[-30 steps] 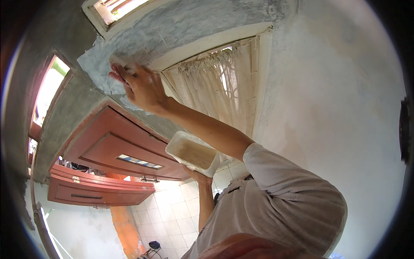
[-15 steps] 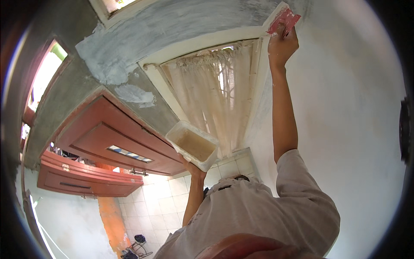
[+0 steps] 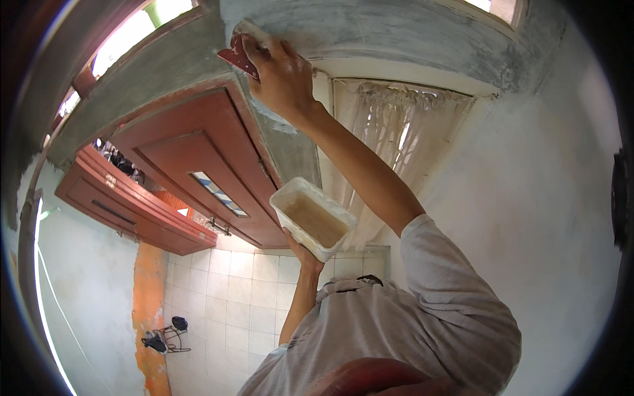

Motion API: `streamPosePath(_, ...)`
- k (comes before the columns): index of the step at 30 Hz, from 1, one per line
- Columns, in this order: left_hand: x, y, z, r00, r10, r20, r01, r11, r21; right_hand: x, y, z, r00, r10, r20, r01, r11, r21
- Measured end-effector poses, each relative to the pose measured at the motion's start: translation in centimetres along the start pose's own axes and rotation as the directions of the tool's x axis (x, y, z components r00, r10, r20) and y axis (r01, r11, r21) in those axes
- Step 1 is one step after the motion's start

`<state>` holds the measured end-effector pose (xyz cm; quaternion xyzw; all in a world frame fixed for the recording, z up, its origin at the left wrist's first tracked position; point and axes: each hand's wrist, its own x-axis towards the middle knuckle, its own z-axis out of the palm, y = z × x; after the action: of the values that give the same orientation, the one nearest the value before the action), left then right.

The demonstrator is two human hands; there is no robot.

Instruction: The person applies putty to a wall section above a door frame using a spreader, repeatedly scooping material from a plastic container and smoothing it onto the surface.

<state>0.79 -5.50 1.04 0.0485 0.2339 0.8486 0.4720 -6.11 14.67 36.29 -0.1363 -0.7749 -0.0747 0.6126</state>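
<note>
– Head view: holding what?
– My right hand (image 3: 285, 80) clasps a red putty spreader (image 3: 239, 58) at the streaked grey wall (image 3: 376, 28); lower down, my left hand (image 3: 306, 255), partly hidden, is bent round a rectangular white tub (image 3: 297, 231).
– What could go wrong?
– If my left wrist tilts, the beige contents (image 3: 316, 221) might spill onto the floor tiles (image 3: 231, 290) below it.
– The room?
– Red panelled door (image 3: 178, 142) leftward of my hands, curtain (image 3: 399, 125) rightward.
</note>
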Motion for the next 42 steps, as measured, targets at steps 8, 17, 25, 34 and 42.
streamPosePath(8, -0.7, 2.9, -2.5, 0.996, 0.065, -0.056, -0.065, 0.998, -0.010, -1.1, 3.6, -3.6, 0.927, 0.043, -0.373, 0.020, 0.987, 0.161)
streamPosePath(17, -0.3, 4.1, -3.2, 0.999, -0.001, -0.045, 0.000, 1.000, -0.027, -2.2, 0.4, 3.1, 0.984, -0.087, -0.155, 0.060, 0.983, -0.172)
streamPosePath(25, -0.1, 4.9, -5.1, 1.000, -0.016, 0.006, 0.016, 0.998, -0.053, -3.0, -1.8, 1.7, 0.920, 0.256, -0.298, -0.104, 0.890, 0.444)
streamPosePath(34, 0.1, 5.2, -3.7, 0.998, -0.043, -0.036, 0.044, 0.999, 0.021, -5.0, -0.6, -10.2, 0.363, 0.830, 0.423, -0.319, -0.316, 0.894)
streamPosePath(42, 0.3, 5.0, -3.8, 0.994, -0.102, -0.037, 0.102, 0.995, -0.016, -4.1, 1.0, -12.3, 0.378, 0.647, 0.662, -0.407, -0.527, 0.746)
